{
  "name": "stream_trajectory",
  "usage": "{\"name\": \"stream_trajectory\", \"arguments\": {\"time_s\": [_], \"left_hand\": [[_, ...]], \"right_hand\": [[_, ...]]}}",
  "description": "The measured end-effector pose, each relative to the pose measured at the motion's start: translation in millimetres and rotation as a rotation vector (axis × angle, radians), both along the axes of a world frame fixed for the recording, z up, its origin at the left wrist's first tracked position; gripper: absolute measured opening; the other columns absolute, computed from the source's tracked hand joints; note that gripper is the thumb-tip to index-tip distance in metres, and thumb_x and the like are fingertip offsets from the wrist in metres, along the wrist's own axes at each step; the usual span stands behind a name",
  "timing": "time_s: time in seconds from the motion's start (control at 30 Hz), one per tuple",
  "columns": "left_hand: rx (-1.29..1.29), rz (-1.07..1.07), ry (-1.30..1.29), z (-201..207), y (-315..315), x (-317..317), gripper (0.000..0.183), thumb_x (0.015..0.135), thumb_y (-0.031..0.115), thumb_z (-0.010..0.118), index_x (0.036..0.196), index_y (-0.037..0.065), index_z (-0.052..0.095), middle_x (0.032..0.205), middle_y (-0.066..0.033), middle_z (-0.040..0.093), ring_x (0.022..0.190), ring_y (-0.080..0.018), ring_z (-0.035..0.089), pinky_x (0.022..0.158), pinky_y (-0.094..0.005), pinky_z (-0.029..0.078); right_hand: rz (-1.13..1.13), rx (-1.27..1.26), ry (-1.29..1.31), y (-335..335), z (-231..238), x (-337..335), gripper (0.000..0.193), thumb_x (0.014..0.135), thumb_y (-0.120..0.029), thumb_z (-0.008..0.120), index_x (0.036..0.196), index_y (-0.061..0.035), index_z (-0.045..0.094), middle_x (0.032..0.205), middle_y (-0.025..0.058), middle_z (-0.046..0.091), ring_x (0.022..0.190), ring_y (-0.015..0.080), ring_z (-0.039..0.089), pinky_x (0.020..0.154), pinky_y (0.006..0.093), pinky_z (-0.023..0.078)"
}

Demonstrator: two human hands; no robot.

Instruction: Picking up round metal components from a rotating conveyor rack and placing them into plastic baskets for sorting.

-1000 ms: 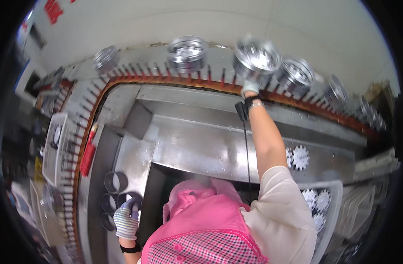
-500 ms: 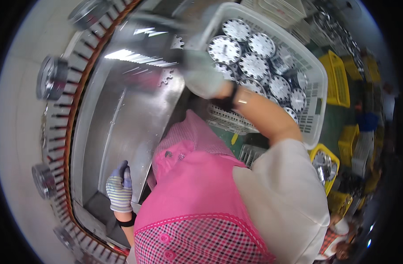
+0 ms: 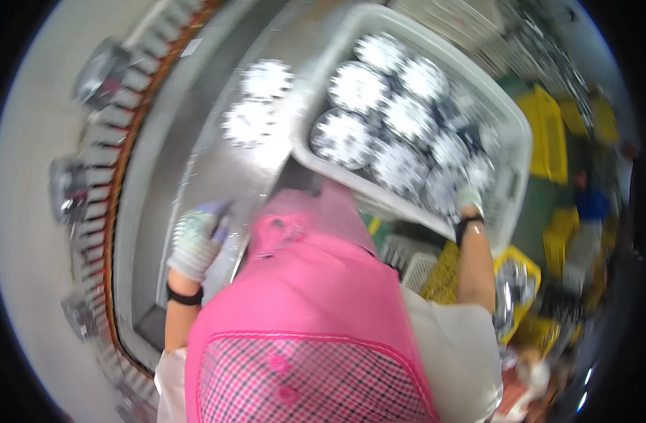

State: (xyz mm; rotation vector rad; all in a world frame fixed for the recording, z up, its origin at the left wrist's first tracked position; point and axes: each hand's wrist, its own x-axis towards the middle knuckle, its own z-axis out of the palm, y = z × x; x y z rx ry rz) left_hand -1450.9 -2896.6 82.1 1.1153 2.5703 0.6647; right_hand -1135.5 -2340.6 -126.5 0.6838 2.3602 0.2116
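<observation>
My left hand (image 3: 198, 241), in a pale striped glove, hovers above the steel worktop (image 3: 228, 180), fingers stretched out and apart, holding nothing. My right hand (image 3: 469, 199), also gloved, reaches into the near right corner of a white plastic crate (image 3: 524, 151). Its fingertips are blurred among round silver metal parts with notched rims, and I cannot tell whether it grips one. Several such parts, among them a notched part (image 3: 359, 87), lie in the crate. On the worktop beside the crate, a notched disc (image 3: 266, 79) lies just beyond another notched disc (image 3: 249, 124).
Left of the worktop runs a conveyor with an orange-brown edge (image 3: 118, 166) and slats, bearing round metal parts (image 3: 70, 189). Yellow crates (image 3: 541, 134) stand on the green floor at right. A yellow bin (image 3: 517, 285) of metal parts is near my right arm. Another person is at lower right.
My right hand has swung from above the worktop to the crate's near right corner. The dark blurred shape over the worktop is gone, exposing both discs. My left hand's fingers have spread.
</observation>
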Motion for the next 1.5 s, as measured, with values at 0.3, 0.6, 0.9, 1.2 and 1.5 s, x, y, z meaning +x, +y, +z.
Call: {"name": "stream_trajectory", "arguments": {"time_s": [0.3,0.6,0.9,1.2,1.5], "left_hand": [[-0.143,0.355,-0.232,-27,-51,-4,0.029,0.085,0.021,0.053,0.109,0.007,0.059,0.094,-0.0151,0.064,0.087,-0.0322,0.061,0.076,-0.0370,0.048],[0.535,0.807,-0.155,-80,-93,-138,0.043,0.086,0.014,0.054,0.126,0.002,0.044,0.119,-0.0163,0.055,0.104,-0.0258,0.056,0.089,-0.0341,0.044],[0.437,1.057,0.116,-130,-130,-276,0.059,0.079,0.022,0.062,0.130,0.001,0.038,0.119,-0.0193,0.051,0.108,-0.0291,0.049,0.093,-0.0334,0.039],[-0.257,1.436,0.687,-220,-186,-335,0.059,0.093,0.025,0.045,0.140,0.003,0.017,0.146,-0.0115,0.022,0.133,-0.0220,0.023,0.110,-0.0301,0.016],[-0.051,1.155,0.694,-58,-120,-339,0.042,0.093,0.030,0.038,0.127,0.006,0.039,0.111,-0.0063,0.035,0.104,-0.0207,0.033,0.091,-0.0336,0.026]], "right_hand": [[0.111,0.063,0.447,-49,130,-228,0.027,0.080,-0.024,0.060,0.097,-0.0031,0.063,0.093,0.0216,0.063,0.088,0.0378,0.059,0.077,0.0431,0.048],[0.496,-0.952,0.881,-217,55,-549,0.040,0.082,-0.021,0.059,0.118,-0.0067,0.051,0.113,0.0147,0.057,0.096,0.0302,0.059,0.085,0.0368,0.046],[0.195,-1.019,1.248,-312,68,-726,0.049,0.080,-0.027,0.062,0.120,-0.0024,0.049,0.118,0.0210,0.054,0.107,0.0366,0.053,0.090,0.0393,0.041],[0.605,-0.741,1.625,-317,-24,-850,0.047,0.082,-0.040,0.052,0.115,-0.0065,0.055,0.110,0.0227,0.057,0.105,0.0386,0.052,0.091,0.0429,0.039],[0.540,-0.710,1.363,21,161,-801,0.043,0.083,-0.039,0.052,0.110,-0.0062,0.058,0.101,0.0224,0.059,0.097,0.0377,0.055,0.086,0.0420,0.042]]}}
